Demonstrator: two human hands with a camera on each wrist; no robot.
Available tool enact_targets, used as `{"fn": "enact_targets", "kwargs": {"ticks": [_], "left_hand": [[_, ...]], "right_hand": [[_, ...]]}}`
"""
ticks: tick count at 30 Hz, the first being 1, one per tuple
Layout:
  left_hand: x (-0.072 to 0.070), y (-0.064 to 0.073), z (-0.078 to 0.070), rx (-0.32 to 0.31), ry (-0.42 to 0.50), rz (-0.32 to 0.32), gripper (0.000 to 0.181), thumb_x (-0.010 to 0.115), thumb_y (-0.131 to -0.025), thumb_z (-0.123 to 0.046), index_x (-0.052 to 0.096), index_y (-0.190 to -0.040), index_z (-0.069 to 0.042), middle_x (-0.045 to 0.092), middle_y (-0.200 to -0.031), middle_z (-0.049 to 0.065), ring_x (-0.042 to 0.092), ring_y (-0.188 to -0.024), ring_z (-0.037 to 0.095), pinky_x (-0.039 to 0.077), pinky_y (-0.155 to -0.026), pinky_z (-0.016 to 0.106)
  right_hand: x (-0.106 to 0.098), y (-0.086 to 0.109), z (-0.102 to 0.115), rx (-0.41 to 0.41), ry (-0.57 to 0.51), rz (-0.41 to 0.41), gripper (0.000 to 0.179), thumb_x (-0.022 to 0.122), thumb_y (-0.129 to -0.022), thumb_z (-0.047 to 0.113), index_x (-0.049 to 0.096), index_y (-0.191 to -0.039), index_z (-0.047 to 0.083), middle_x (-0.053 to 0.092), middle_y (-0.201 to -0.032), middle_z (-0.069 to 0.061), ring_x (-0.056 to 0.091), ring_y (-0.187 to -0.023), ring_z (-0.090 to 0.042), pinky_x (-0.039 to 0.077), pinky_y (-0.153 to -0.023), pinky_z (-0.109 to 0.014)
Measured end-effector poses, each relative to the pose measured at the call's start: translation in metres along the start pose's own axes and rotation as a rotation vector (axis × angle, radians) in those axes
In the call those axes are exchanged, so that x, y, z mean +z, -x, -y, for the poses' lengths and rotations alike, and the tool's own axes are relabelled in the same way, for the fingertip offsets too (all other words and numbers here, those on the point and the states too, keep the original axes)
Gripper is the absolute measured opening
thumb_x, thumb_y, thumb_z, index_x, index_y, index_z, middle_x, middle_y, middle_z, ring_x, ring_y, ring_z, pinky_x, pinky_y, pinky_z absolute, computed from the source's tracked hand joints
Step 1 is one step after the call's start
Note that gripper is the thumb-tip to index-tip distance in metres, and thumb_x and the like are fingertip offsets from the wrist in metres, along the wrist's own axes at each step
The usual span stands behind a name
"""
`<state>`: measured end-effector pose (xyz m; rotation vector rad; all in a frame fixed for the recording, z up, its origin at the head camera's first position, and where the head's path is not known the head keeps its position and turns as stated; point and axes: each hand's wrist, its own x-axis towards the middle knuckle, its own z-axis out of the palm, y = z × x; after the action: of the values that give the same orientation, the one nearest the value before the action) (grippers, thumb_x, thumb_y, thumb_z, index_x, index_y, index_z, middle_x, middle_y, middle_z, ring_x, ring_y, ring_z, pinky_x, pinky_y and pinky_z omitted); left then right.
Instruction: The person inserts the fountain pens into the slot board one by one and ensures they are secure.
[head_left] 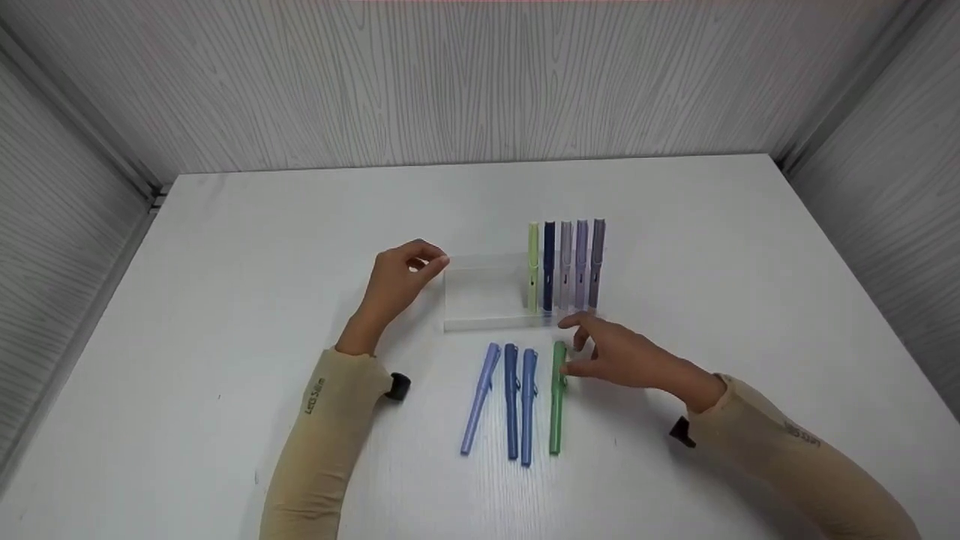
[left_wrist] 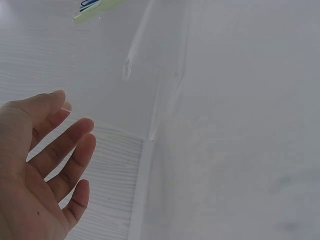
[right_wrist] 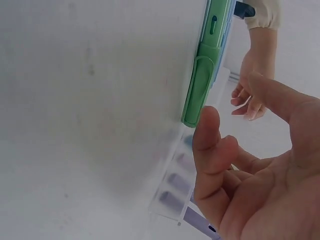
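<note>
A clear plastic pen stand (head_left: 487, 324) sits mid-table, with several capped pens upright in its right part: light green (head_left: 533, 266), dark navy (head_left: 549, 266) and purplish ones (head_left: 581, 262). My left hand (head_left: 401, 277) pinches the stand's upper left corner between thumb and forefinger; in the left wrist view the other fingers of that hand (left_wrist: 50, 160) are spread and bent. Beside a green pen (head_left: 557, 412) lying before the stand is my right hand (head_left: 622, 352), thumb and forefinger apart. The right wrist view has the green pen (right_wrist: 200, 85) near its fingertips, not gripped.
Left of the green pen lie a lavender pen (head_left: 480, 401), a dark blue pen (head_left: 511, 405) and a mid-blue pen (head_left: 528, 409). The white table (head_left: 225, 300) is bounded by grey wood-grain panels (head_left: 480, 82) at the back and sides.
</note>
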<state>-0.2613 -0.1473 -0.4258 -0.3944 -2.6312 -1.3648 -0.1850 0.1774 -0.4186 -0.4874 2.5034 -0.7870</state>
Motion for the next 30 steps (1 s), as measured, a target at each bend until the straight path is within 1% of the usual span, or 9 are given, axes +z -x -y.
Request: {"fn": "enact_targets", "kwargs": {"ticks": [4,11,18,21,25,30], "left_hand": [[0.001,0.0,0.001,-0.009,0.002,0.0,0.025,0.065,-0.093,-0.031,0.071,-0.103,-0.009,0.072,-0.101,0.007,0.065,-0.093,0.022,0.052,-0.085,0.036],[0.002,0.0,0.002,-0.038,-0.008,0.002,0.025,0.065,-0.093,-0.031,0.071,-0.104,-0.01,0.072,-0.102,0.007,0.064,-0.093,0.022,0.052,-0.084,0.036],[0.002,0.002,0.002,-0.003,-0.014,-0.009,0.023,0.065,-0.093,-0.029,0.072,-0.102,-0.009,0.073,-0.101,0.008,0.066,-0.092,0.022,0.052,-0.087,0.037],[0.001,0.002,0.002,-0.005,-0.015,-0.013,0.023,0.065,-0.093,-0.029,0.072,-0.102,-0.009,0.073,-0.101,0.008,0.065,-0.093,0.022,0.052,-0.087,0.037],[0.001,0.003,0.002,-0.009,-0.012,-0.009,0.024,0.065,-0.093,-0.03,0.071,-0.103,-0.009,0.072,-0.102,0.008,0.065,-0.094,0.022,0.051,-0.088,0.038],[0.0,0.003,0.002,-0.008,-0.018,-0.008,0.024,0.065,-0.093,-0.029,0.071,-0.103,-0.009,0.072,-0.102,0.008,0.065,-0.094,0.022,0.052,-0.088,0.037]], "right_hand": [[0.002,0.001,-0.002,0.022,0.023,0.027,0.069,0.075,-0.083,0.038,0.041,-0.14,0.016,0.061,-0.117,-0.009,0.059,-0.09,-0.02,0.052,-0.081,-0.035],[0.005,0.001,-0.003,0.035,0.031,0.051,0.07,0.075,-0.083,0.037,0.042,-0.14,0.013,0.061,-0.117,-0.01,0.057,-0.093,-0.021,0.051,-0.084,-0.038],[0.006,0.001,-0.004,-0.003,0.02,0.093,0.075,0.077,-0.082,0.036,0.041,-0.141,0.006,0.061,-0.115,-0.013,0.057,-0.095,-0.021,0.05,-0.084,-0.039],[0.006,0.0,-0.003,-0.012,0.022,0.097,0.077,0.078,-0.081,0.034,0.041,-0.142,0.004,0.059,-0.115,-0.013,0.054,-0.098,-0.021,0.049,-0.085,-0.038],[0.009,-0.001,-0.001,0.006,0.03,0.1,0.078,0.079,-0.08,0.031,0.04,-0.142,0.003,0.056,-0.115,-0.011,0.051,-0.1,-0.022,0.047,-0.087,-0.037],[0.011,-0.002,0.001,0.016,0.049,0.09,0.075,0.078,-0.081,0.029,0.041,-0.142,0.005,0.056,-0.115,-0.01,0.051,-0.1,-0.022,0.047,-0.088,-0.038]]}}
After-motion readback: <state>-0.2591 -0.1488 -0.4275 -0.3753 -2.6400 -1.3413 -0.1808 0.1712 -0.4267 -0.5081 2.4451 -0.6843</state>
